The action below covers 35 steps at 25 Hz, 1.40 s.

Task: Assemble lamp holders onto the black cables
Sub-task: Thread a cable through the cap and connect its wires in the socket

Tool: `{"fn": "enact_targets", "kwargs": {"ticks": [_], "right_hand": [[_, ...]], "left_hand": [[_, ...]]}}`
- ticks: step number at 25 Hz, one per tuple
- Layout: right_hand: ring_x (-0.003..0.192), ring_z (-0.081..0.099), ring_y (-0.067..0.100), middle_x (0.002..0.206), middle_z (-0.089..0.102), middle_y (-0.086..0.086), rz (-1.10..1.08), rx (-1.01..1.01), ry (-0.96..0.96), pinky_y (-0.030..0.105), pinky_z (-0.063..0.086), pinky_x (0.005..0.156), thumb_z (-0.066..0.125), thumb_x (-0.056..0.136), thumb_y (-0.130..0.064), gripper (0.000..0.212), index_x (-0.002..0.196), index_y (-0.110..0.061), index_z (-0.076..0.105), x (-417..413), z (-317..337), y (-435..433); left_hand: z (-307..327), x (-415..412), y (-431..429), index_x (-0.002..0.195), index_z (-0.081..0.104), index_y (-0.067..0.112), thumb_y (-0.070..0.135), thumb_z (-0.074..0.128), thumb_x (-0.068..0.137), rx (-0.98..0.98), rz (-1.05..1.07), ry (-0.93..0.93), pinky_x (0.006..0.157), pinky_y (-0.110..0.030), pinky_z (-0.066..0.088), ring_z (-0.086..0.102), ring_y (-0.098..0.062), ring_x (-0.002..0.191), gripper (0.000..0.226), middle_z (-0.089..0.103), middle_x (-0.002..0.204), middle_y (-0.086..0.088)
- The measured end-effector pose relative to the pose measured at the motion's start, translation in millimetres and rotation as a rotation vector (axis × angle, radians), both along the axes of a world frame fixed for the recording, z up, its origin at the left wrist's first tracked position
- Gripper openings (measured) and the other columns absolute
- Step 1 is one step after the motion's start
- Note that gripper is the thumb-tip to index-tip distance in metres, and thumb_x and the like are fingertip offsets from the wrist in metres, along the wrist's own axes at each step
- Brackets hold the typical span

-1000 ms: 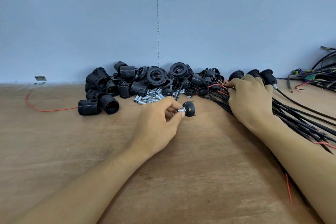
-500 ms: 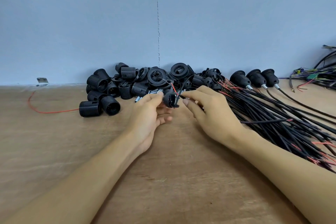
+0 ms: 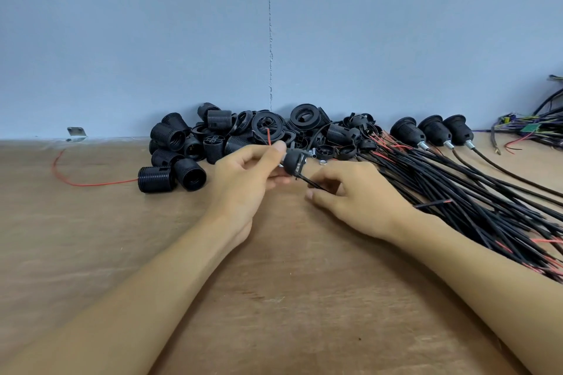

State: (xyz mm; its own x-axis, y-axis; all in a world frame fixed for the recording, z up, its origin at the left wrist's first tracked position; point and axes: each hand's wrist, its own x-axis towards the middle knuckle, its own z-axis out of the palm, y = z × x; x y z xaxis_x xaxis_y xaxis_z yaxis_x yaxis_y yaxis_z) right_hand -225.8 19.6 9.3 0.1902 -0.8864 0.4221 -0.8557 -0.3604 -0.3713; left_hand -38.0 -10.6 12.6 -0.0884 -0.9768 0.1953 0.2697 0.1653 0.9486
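Cable (image 3: pixel 310 183) slants from the cap (image 3: pixel 292 163) down and right into your right grip (image 3: pixel 359 195), whose fingers close on it just above the desk (image 3: pixel 289 298). Your left grip (image 3: pixel 243 179) pinches the cap, with a red lead (image 3: pixel 268 138) poking out above it. Judging by that line, more feed means pushing up-left along the cable, cap held steady.

A small assembly workshop: a bare plywood surface (image 3: pixel 91 253) against a plain blue-grey wall (image 3: pixel 122 39), heaped with black lamp holder parts (image 3: pixel 179 138), a thick bundle of black cables (image 3: pixel 475 192) and tangled coloured wires (image 3: pixel 530 131) far right.
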Motion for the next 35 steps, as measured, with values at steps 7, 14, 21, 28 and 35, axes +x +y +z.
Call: {"fn": "enact_targets", "kwargs": {"ticks": [7, 14, 21, 28, 35], "right_hand": [[0.097, 0.053, 0.030, 0.097, 0.062, 0.002, -0.319, -0.389, 0.235, 0.042, 0.038, 0.082, 0.058, 0.100, -0.039, 0.027, 0.115, -0.025, 0.075, -20.0, 5.1, -3.9], [0.073, 0.051, 0.013, 0.087, 0.055, -0.008, -0.259, -0.515, -0.272, 0.036, 0.042, 0.065, 0.044, 0.106, -0.034, 0.026, 0.102, -0.018, 0.064, -17.5, 11.9, -4.4], [0.061, 0.069, 0.019, 0.078, 0.070, -0.003, -0.166, -0.395, -0.879, 0.029, 0.057, 0.057, 0.042, 0.107, -0.035, 0.030, 0.090, -0.016, 0.058, -8.5, 22.1, -2.4], [0.050, 0.064, 0.019, 0.066, 0.068, 0.001, -0.065, -0.177, -1.189, 0.029, 0.054, 0.048, 0.047, 0.106, -0.032, 0.032, 0.086, -0.010, 0.060, -0.9, 23.4, -4.1], [0.049, 0.064, 0.018, 0.065, 0.068, 0.001, -0.065, -0.151, -1.245, 0.027, 0.054, 0.048, 0.049, 0.106, -0.031, 0.031, 0.087, -0.009, 0.059, 0.7, 24.8, -4.8]], "left_hand": [[1.2, 13.5, -8.7, 0.089, 0.070, 0.009, 0.020, 0.069, 0.094, 0.207, 0.003, 0.218, 0.067, -0.028, 0.062, 0.077, -0.024, 0.082, 0.012, 0.079, 0.095, -0.011], [-2.1, 5.5, -4.4, 0.106, 0.067, 0.000, 0.015, 0.060, 0.099, 0.274, -0.210, 0.135, 0.065, -0.028, 0.061, 0.077, -0.033, 0.086, 0.018, 0.076, 0.099, -0.024], [-3.4, 5.6, -7.8, 0.121, 0.060, -0.007, 0.000, 0.048, 0.105, 0.331, -0.214, 0.165, 0.066, -0.029, 0.062, 0.077, -0.036, 0.090, 0.022, 0.076, 0.100, -0.025], [-3.0, 3.0, -8.4, 0.119, 0.061, -0.010, -0.003, 0.044, 0.105, 0.351, -0.193, 0.157, 0.065, -0.027, 0.061, 0.077, -0.034, 0.087, 0.023, 0.076, 0.099, -0.025], [-2.2, 3.3, -6.2, 0.113, 0.062, -0.008, -0.002, 0.047, 0.104, 0.346, -0.220, 0.122, 0.063, -0.027, 0.061, 0.077, -0.034, 0.085, 0.019, 0.076, 0.096, -0.025]]}}
